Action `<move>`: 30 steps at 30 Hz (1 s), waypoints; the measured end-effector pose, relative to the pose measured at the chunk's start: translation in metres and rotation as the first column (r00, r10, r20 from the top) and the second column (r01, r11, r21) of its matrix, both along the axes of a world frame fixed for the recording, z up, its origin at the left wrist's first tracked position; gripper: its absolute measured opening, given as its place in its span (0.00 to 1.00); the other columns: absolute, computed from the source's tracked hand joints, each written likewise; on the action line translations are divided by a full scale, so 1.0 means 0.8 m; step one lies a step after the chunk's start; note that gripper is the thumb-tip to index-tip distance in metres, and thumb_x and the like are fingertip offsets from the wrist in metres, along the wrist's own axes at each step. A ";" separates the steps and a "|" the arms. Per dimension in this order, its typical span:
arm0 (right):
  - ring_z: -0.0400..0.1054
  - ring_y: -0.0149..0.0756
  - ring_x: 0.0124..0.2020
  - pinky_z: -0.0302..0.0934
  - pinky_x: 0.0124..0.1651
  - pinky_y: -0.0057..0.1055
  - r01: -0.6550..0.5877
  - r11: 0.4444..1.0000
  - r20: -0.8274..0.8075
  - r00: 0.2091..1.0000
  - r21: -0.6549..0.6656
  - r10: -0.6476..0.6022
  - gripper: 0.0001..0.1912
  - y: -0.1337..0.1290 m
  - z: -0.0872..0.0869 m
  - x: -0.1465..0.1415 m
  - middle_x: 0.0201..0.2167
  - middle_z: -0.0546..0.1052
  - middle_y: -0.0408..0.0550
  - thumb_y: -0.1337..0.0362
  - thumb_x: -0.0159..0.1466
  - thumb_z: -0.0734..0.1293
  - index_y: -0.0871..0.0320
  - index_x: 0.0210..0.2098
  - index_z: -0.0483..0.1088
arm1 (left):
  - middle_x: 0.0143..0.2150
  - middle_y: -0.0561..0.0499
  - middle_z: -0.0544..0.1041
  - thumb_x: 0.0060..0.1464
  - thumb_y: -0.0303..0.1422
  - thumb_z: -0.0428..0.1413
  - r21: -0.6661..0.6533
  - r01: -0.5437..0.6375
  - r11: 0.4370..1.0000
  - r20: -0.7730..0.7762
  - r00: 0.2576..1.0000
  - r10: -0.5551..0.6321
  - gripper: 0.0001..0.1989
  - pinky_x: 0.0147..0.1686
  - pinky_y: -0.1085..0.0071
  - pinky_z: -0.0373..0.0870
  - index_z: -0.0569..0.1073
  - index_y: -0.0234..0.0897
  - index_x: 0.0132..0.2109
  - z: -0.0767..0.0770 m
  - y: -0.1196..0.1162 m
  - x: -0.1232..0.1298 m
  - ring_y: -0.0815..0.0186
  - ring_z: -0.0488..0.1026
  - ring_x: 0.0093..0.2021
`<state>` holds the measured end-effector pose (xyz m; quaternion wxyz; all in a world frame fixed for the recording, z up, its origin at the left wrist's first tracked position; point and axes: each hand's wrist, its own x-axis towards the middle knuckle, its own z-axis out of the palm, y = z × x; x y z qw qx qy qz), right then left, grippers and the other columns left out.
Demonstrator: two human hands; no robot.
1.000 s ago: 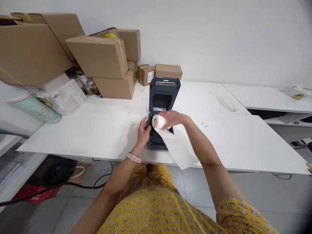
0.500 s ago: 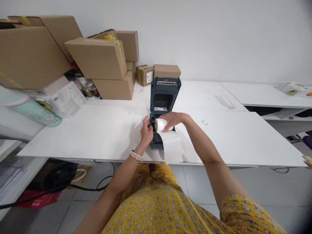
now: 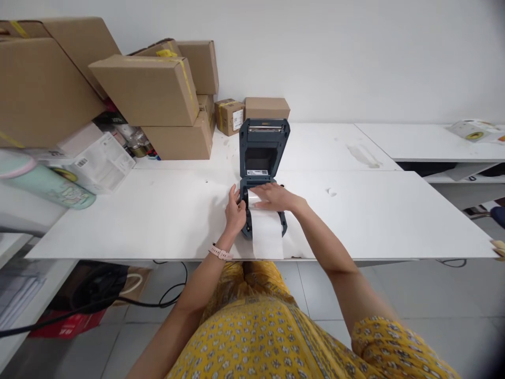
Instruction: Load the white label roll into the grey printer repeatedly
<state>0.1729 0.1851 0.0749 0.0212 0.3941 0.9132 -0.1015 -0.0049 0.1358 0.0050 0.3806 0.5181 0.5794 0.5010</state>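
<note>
A dark label printer (image 3: 259,145) stands near the table's front edge with its lid raised. Inside its lower half sits a white label roll (image 3: 253,198), partly covered by my right hand. A strip of label paper (image 3: 267,237) runs from the roll over the printer's front to the table edge. My left hand (image 3: 235,211) is at the printer's left side, its fingers curled at the rim and one finger pointing up. Across the top of the roll lies my right hand (image 3: 273,197), fingers stretched out flat and touching it.
Cardboard boxes (image 3: 144,92) are stacked at the back left, with two smaller ones, including a brown box (image 3: 267,108), behind the printer. A mint-green bottle (image 3: 51,184) stands at the left by a white carton (image 3: 98,166). Cables (image 3: 150,302) hang below the table (image 3: 177,221).
The label roll has gone down into the printer and sits straighter. My right hand has opened from its grasp to lie flat over it. The paper strip now hangs straighter over the front.
</note>
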 end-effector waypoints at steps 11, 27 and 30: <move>0.50 0.50 0.74 0.53 0.73 0.52 0.211 0.959 -0.284 0.947 0.189 -0.152 0.27 -0.178 -0.063 -0.009 0.73 0.56 0.58 0.54 0.74 0.59 0.57 0.69 0.60 | 0.69 0.36 0.66 0.62 0.36 0.54 0.070 -0.003 0.998 0.095 0.996 -0.003 0.31 0.66 0.56 0.63 0.58 0.37 0.69 -0.010 0.001 0.002 0.55 0.65 0.69; 0.73 0.42 0.59 0.69 0.62 0.48 0.169 0.984 -0.722 0.675 -0.050 -0.153 0.17 -0.140 -0.013 0.047 0.55 0.80 0.48 0.54 0.72 0.62 0.47 0.57 0.73 | 0.74 0.41 0.58 0.52 0.45 0.65 -0.123 0.127 0.984 0.244 0.965 -0.095 0.49 0.69 0.53 0.60 0.48 0.44 0.73 -0.005 -0.079 0.014 0.50 0.60 0.72; 0.67 0.45 0.65 0.62 0.68 0.51 0.466 0.881 -0.889 0.434 0.081 -0.148 0.24 -0.056 0.037 0.065 0.62 0.74 0.50 0.47 0.72 0.60 0.49 0.62 0.69 | 0.73 0.40 0.60 0.49 0.44 0.67 -0.140 0.160 0.977 0.317 0.942 -0.108 0.52 0.67 0.52 0.64 0.48 0.45 0.73 -0.007 -0.089 0.013 0.50 0.63 0.70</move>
